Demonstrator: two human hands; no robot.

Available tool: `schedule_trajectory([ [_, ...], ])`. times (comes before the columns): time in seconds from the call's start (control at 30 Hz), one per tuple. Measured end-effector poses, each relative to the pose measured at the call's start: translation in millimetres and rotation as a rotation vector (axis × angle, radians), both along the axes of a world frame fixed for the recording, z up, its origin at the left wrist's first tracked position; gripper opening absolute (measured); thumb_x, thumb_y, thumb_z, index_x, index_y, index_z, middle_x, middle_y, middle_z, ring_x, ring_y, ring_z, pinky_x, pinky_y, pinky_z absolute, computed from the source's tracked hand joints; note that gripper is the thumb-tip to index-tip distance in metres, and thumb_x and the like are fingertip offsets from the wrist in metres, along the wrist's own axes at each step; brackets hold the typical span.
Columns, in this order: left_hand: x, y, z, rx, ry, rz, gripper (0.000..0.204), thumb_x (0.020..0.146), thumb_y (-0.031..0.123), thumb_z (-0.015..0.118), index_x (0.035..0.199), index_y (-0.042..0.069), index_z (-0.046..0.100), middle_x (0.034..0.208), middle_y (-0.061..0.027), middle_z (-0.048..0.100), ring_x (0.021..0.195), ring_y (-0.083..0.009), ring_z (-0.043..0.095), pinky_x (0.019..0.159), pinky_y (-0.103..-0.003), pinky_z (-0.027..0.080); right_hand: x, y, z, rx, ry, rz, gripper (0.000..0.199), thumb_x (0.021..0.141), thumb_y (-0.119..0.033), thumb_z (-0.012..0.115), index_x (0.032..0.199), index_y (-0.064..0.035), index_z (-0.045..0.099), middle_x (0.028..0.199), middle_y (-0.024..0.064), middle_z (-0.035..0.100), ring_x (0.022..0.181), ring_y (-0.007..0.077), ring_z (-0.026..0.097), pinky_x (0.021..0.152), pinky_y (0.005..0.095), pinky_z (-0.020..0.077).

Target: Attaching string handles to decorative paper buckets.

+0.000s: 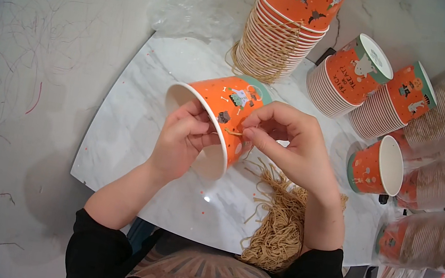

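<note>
An orange paper cup (216, 91) with a green base and cartoon figures is tipped on its side above the table, its mouth toward the lower left. My left hand (178, 137) reaches inside that mouth with curled fingers pressed together; what they pinch is hidden. At the cup's outer wall, close to the rim, my right hand (288, 138) pinches a short tan cord (233, 133) between thumb and forefinger. The cord meets the wall there. Below my right wrist lies a thick bundle of tan cords (277, 232), hanging toward the table's near edge.
A tall stack of cups (282, 36) draped with cords stands at the back of the marble-patterned table (140, 100). Two shorter stacks (337, 79) (392, 103) and a single cup (375, 165) stand right. Bagged stacks (442, 178) line the far right. Clear plastic (197, 9) lies behind.
</note>
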State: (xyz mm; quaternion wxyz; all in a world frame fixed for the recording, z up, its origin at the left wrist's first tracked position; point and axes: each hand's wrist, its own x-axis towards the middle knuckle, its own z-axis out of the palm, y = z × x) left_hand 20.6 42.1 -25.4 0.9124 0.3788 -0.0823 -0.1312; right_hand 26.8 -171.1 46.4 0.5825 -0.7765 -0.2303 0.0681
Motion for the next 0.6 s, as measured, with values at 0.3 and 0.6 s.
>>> schedule_trajectory([
  [0.3, 1, -5, -15, 0.039, -0.091, -0.049, 0.029, 0.103, 0.011, 0.054, 0.128, -0.003, 0.058, 0.12, -0.0113, 0.069, 0.11, -0.0188, 0.068, 0.098, -0.035, 0.055, -2, 13, -6, 0.019, -0.177, -0.09, 0.009, 0.091, -0.001, 0.07, 0.1, 0.002, 0.068, 0.089, 0.0072, 0.068, 0.076, 0.0136, 0.068, 0.068, 0.0262, 0.0552],
  [0.6, 0, -4, -8, -0.021, -0.038, -0.014, 0.025, 0.105, 0.013, 0.053, 0.125, -0.001, 0.059, 0.115, -0.0096, 0.069, 0.103, -0.0154, 0.069, 0.091, -0.031, 0.058, 1, 16, -13, -0.028, -0.293, -0.074, 0.013, 0.087, -0.001, 0.072, 0.099, 0.0003, 0.069, 0.089, 0.0092, 0.068, 0.079, 0.0182, 0.068, 0.067, 0.0288, 0.0542],
])
